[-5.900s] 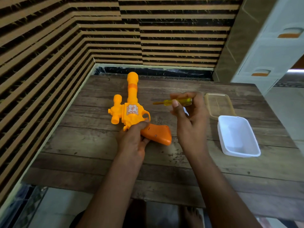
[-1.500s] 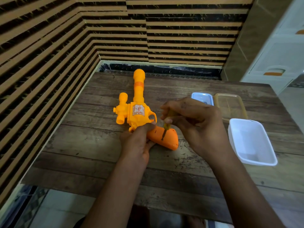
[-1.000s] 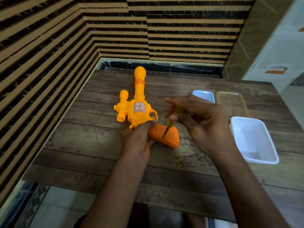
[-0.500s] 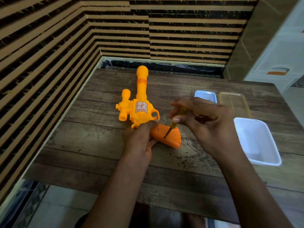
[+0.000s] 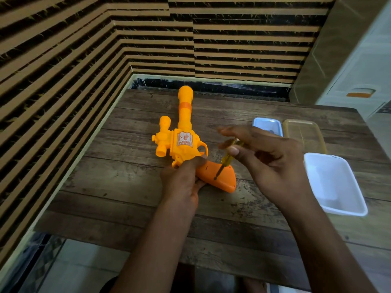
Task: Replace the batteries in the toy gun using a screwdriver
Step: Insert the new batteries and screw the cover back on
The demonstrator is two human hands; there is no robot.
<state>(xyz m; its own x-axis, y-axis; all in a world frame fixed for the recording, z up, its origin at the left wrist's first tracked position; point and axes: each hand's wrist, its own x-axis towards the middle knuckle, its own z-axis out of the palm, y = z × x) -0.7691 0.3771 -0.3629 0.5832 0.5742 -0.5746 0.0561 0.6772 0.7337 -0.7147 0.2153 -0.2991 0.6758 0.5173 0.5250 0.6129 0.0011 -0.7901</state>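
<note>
Orange toy gun (image 5: 183, 142) lay flat on the wooden counter (image 5: 127, 182), screwdriver (image 5: 224, 160) tip set in its grip.
Left hand (image 5: 182, 180) clamped the gun where body meets grip, evidently to stop rotation; right hand (image 5: 268, 163) pinched the screwdriver handle, remaining fingers spread. Three trays (image 5: 336, 187) stood just right, unobstructing.

Worn wooden table (image 5: 131, 182), toy gun (image 5: 184, 142), white tray (image 5: 336, 210), clear lid (image 5: 304, 132), small blue container (image 5: 267, 123)

Screwdriver (image 5: 228, 155) handle partly behind fingers (image 5: 232, 150)
</note>
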